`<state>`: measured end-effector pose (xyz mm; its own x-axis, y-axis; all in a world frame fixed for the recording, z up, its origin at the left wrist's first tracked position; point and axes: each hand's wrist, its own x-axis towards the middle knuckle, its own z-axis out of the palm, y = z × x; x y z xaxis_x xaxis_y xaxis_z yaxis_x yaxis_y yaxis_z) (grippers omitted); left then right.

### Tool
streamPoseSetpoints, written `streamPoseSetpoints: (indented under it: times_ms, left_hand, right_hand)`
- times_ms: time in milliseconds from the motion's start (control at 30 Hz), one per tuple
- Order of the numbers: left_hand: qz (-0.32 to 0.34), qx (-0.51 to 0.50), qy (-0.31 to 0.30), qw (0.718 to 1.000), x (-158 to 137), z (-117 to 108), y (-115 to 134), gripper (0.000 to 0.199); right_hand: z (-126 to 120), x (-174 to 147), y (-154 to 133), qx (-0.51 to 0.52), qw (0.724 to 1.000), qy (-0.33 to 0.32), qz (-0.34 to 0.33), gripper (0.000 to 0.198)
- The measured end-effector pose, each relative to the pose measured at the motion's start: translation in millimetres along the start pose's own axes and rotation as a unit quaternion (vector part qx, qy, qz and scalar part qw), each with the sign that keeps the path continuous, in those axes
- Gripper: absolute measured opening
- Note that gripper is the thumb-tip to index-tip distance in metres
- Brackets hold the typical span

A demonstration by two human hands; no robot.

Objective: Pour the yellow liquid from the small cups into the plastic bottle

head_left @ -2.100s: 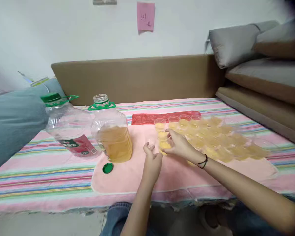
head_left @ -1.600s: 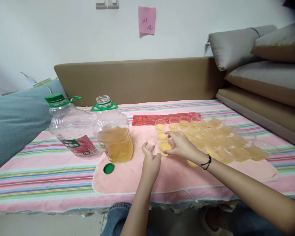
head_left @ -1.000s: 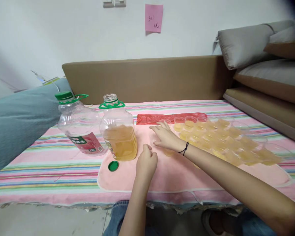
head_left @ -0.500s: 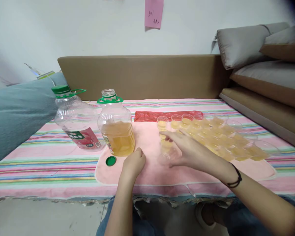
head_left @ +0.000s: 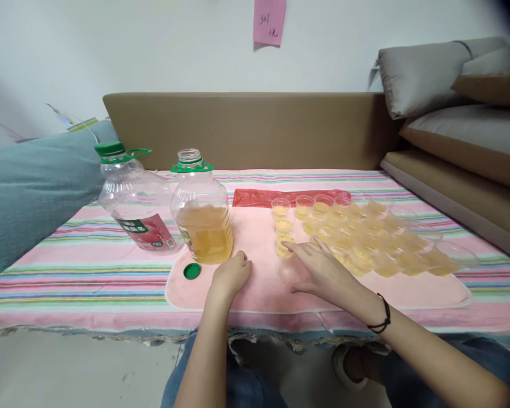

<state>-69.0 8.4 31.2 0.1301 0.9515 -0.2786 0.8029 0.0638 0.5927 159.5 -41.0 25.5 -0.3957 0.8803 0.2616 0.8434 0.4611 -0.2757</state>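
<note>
My left hand (head_left: 231, 277) rests on the pink mat (head_left: 255, 297), its fingers curled closed with nothing visible in them. It lies just right of a large clear jug (head_left: 206, 232), uncapped and partly full of yellow liquid. A green cap (head_left: 191, 271) sits on the mat in front of the jug. My right hand (head_left: 323, 269) has its fingers spread beside an empty clear plastic cup (head_left: 289, 274), thumb near the cup's front and index finger by a filled cup (head_left: 284, 247) behind. Whether it touches the empty cup is unclear. Rows of cups with yellow liquid (head_left: 357, 232) stand to the right.
Another clear jug (head_left: 142, 198), capped green with a red label, stands at left beside a blue-grey cushioned arm (head_left: 38, 192). A red plastic bag (head_left: 259, 198) lies behind the cups. Cushions (head_left: 463, 130) are piled at the right, a brown backrest (head_left: 246, 130) behind.
My right hand has drawn slightly toward me, and its fingers are lower over the near cups. The left hand keeps its place; the view has shifted slightly.
</note>
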Motion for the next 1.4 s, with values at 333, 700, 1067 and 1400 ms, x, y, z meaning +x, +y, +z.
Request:
streamPoseSetpoints:
  times_ms: [333, 700, 1067, 1400]
  left_hand:
    - [0.061, -0.105, 0.005, 0.993, -2, -5, -6, 0.017]
    - [0.239, -0.53, 0.382, 0.719, -9, -40, -7, 0.029]
    - [0.125, -0.467, 0.524, 0.701, 8, -53, -45, 0.034]
    - [0.119, -0.499, 0.323, 0.796, 27, -64, -64, 0.053]
  right_hand:
    - [-33, 1, 3, 0.071, 0.992, 0.108, 0.009, 0.042]
    - [-74, 39, -23, 0.275, 0.931, 0.229, 0.065, 0.042]
    - [49, 128, -85, 0.462, 0.85, 0.249, 0.05, 0.049]
    - [132, 171, -81, 0.594, 0.787, 0.162, 0.025, 0.101]
